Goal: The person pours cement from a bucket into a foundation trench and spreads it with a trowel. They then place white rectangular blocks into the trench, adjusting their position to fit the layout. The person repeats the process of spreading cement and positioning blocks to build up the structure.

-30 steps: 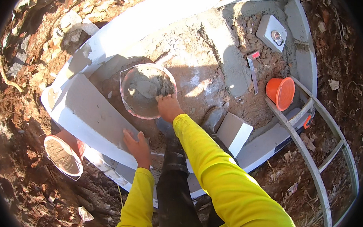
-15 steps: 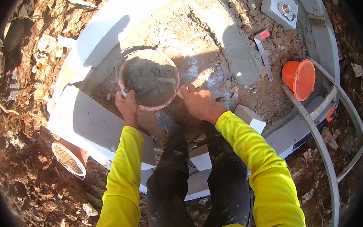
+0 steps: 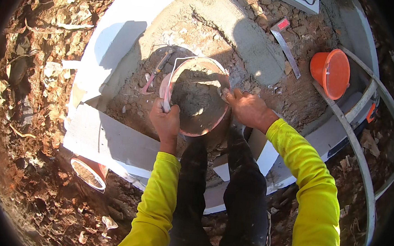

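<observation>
A round bucket [image 3: 215, 126] of grey mortar [image 3: 193, 102] is in front of my legs, its near rim overlapping my view of my feet. My left hand [image 3: 165, 121] is closed around the white grip of its wire handle at the left rim. At the right rim, my right hand [image 3: 247, 108] is closed on what looks like the handle of a trowel [image 3: 207, 82]; most of the blade is hidden in the mortar. Left of the bucket a hammer [image 3: 157, 71] with a reddish head and a yellow-and-dark handle lies on the dirt.
Pale block walls [image 3: 110, 131] curve around the dirt. An orange bucket [image 3: 330, 75] rests on its side by a metal ladder-like frame [image 3: 351, 146] at right. A metal square [image 3: 286, 49] lies farther off. Another bucket [image 3: 88, 172] stands outside the wall, lower left.
The mortar bucket has moved right and slightly nearer, with both hands staying at it. The hammer, hidden before, now shows on its left. My view has shifted somewhat.
</observation>
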Tool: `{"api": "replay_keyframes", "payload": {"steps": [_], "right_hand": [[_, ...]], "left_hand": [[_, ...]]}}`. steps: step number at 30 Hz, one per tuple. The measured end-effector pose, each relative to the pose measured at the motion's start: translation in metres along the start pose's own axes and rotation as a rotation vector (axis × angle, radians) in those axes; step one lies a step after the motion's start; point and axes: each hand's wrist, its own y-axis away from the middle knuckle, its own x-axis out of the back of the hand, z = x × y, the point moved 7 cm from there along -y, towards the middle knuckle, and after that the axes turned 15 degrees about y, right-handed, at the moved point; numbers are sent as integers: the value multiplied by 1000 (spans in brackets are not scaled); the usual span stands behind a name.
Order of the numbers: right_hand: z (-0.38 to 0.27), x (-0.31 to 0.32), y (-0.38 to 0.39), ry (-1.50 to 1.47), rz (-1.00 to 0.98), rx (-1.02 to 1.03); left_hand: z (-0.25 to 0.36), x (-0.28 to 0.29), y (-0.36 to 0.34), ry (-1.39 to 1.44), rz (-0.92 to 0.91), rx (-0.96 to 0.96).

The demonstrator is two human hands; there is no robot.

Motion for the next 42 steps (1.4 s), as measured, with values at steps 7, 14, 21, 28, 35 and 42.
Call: {"api": "replay_keyframes", "payload": {"steps": [7, 14, 21, 28, 35, 42], "right_hand": [[-11, -12, 51, -776, -229, -158], [-54, 17, 83, -1427, -306, -169], [-39, 47, 93, -1634, -334, -491], [30, 34, 31, -1601, 179, -790], [139, 11, -111, -386, 458, -860], [67, 39, -80, -420, 469, -663]], "left_hand": [[103, -44, 35, 98, -108, -78], [136, -10, 41, 72, 17, 13], [68, 24, 13, 281, 167, 325], [42, 53, -25, 80, 136, 297], [31, 66, -53, 135, 170, 306], [40, 55, -69, 121, 158, 350]]}}
